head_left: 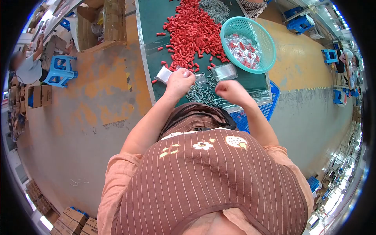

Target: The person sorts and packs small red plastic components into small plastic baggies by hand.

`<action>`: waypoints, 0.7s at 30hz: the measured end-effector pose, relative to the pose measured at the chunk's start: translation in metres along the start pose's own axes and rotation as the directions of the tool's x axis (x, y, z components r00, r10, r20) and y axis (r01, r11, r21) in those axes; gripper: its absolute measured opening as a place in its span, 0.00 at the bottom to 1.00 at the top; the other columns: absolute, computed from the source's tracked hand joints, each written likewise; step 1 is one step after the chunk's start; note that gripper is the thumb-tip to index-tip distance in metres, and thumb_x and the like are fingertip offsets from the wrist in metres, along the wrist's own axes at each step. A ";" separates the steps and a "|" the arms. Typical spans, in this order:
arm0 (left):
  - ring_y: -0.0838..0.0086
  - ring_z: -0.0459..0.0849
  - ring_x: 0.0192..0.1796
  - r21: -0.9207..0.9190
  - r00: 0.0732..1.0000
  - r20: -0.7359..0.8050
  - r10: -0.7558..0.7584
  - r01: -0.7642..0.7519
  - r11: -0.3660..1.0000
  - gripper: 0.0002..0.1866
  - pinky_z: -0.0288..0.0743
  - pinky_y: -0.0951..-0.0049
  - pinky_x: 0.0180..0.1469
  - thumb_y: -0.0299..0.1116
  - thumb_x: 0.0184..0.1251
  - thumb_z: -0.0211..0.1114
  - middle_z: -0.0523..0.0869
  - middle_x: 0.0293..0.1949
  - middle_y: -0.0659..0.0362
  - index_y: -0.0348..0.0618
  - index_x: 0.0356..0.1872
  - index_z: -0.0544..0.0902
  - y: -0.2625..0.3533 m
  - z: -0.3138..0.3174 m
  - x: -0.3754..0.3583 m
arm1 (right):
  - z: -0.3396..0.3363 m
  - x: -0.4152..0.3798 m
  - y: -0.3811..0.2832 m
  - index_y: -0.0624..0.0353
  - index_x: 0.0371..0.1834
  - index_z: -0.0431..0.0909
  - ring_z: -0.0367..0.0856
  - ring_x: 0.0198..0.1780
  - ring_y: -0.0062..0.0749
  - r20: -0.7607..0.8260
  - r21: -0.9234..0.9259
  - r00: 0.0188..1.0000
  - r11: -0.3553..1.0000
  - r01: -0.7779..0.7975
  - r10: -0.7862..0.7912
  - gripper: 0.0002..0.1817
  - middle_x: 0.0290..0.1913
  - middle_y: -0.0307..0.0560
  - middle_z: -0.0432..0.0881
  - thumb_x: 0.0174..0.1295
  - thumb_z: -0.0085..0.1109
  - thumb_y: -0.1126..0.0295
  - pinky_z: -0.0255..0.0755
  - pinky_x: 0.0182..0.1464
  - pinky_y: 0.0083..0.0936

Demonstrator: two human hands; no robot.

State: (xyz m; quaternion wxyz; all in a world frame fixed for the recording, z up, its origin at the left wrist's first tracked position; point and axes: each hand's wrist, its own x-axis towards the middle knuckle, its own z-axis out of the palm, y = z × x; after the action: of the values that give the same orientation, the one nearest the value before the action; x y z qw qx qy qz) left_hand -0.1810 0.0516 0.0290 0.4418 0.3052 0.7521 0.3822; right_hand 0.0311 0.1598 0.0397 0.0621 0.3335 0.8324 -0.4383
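Note:
My left hand (181, 83) is closed at the near part of the green table, with its fingers pinched on a small clear plastic bag (201, 79). Just left of it lies a stack of clear bags (163, 74). Loose screws (200, 93) are spread between my hands. My right hand (232, 92) is curled shut at the right edge of these screws; what its fingertips hold, if anything, is too small to make out. Beyond it lies another stack of bags (224, 72). A big heap of red plastic plugs (192, 31) covers the table ahead.
A teal basket (270, 43) with filled bags (243, 51) stands at the table's right edge. More screws (215, 11) are heaped at the back. A blue crate (275, 94) sits below the table at right. A cardboard box (113, 23) and a seated person (33, 66) are at left.

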 end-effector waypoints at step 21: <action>0.83 0.71 0.22 -0.273 0.981 0.121 -0.152 0.180 0.945 0.06 0.63 0.79 0.22 0.33 0.59 0.61 0.82 0.26 0.64 0.42 0.32 0.80 0.006 -0.009 -0.002 | 0.083 0.008 0.028 0.59 0.48 0.83 0.85 0.43 0.37 0.423 0.193 0.903 0.981 -0.011 -0.073 0.15 0.42 0.51 0.86 0.59 0.55 0.73 0.75 0.49 0.30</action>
State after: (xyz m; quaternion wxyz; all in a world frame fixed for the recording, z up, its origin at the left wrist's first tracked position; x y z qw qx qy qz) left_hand -0.1875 0.0504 0.0376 0.5480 0.1932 0.6900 0.4315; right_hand 0.0263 0.1107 -0.0327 0.2039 0.2202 0.7579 -0.5793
